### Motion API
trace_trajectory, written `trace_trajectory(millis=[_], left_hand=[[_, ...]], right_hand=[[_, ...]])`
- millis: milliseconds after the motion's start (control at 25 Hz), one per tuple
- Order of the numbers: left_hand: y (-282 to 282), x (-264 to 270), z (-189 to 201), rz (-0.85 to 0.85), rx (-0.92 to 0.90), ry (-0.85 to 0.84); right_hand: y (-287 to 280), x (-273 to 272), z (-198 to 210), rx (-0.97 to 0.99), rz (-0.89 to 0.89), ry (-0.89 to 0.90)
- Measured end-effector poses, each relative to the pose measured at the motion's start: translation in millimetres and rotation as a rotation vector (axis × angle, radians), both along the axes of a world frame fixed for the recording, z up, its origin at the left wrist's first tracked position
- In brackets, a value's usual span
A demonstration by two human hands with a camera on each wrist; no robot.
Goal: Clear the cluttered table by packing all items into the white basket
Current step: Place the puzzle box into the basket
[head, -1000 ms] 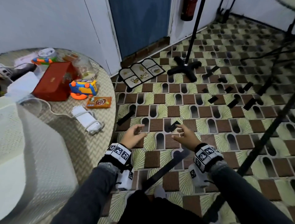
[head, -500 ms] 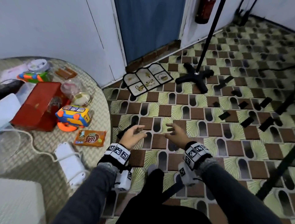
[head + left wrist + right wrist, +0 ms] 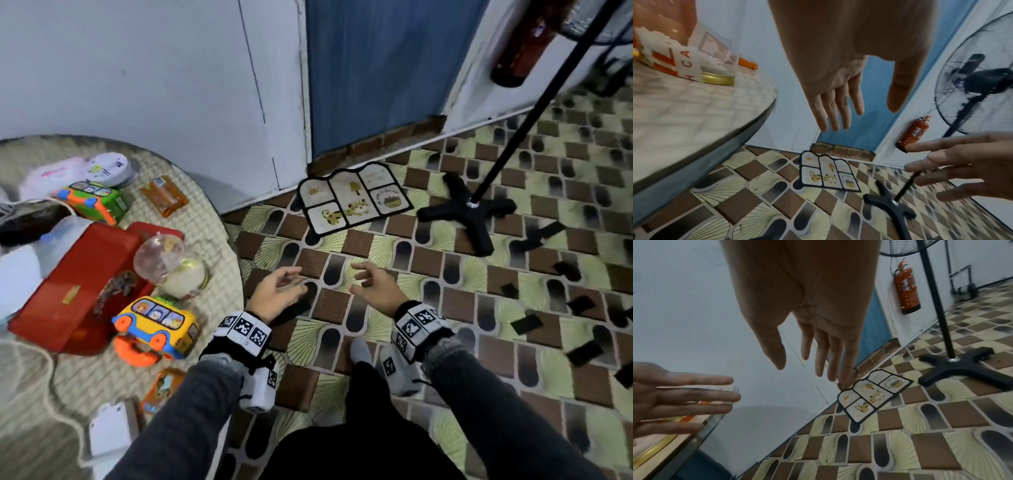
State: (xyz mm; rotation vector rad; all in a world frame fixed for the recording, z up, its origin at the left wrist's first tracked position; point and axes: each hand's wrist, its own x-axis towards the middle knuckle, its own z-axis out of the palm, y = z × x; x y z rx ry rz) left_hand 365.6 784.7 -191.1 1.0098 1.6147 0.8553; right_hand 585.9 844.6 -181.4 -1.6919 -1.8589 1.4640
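Left hand (image 3: 277, 291) empty; fan (image 3: 972, 78) wrist-only.

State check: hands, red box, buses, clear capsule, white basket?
left hand: open, empty, over the floor
right hand: open, empty
red box: closed, flat on table
yellow toy bus: upright
green toy bus: upright
clear capsule: closed
white basket: not in view

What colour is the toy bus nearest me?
Yellow toy bus, orange wheels; clearest in the head view.
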Motion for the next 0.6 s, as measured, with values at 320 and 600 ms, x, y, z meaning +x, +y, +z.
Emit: trace_trajectory(millis=[320, 600], left_hand=[[89, -53, 11, 0.342, 0.037, 0.031], [116, -87, 54, 0.689, 0.148, 0.047]], right_hand=[[175, -60, -4, -0.009, 0.281, 0.034], [258, -167, 15, -0.015, 0.578, 0.117]])
